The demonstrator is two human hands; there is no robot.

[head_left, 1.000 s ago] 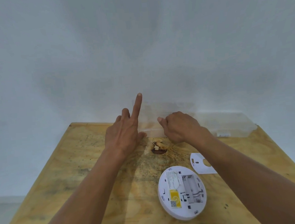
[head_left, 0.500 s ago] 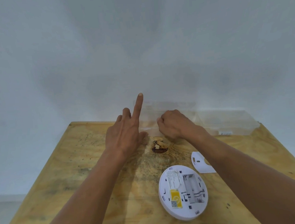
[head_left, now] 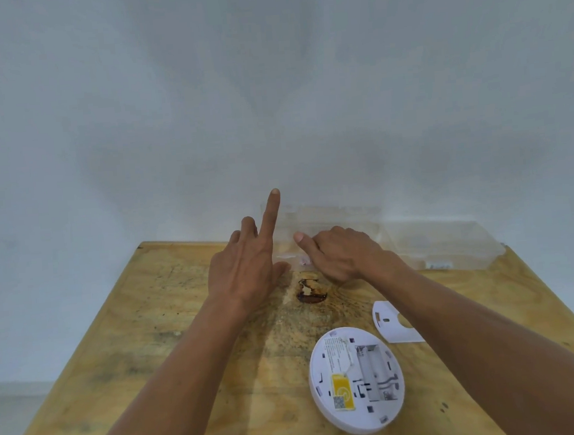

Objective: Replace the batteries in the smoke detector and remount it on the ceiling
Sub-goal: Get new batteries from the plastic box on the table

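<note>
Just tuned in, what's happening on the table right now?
A person is working at a wooden table. The smoke detector lies back-up near them with its battery bay open and empty, untouched. A white mounting plate lies beside it. Both hands are at the far edge, on a clear plastic package: the left hand with its forefinger raised, the right hand curled at it. No batteries are visible.

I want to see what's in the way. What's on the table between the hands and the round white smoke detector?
In the head view, only a dark knot in the wooden table lies between the hands and the smoke detector.
</note>
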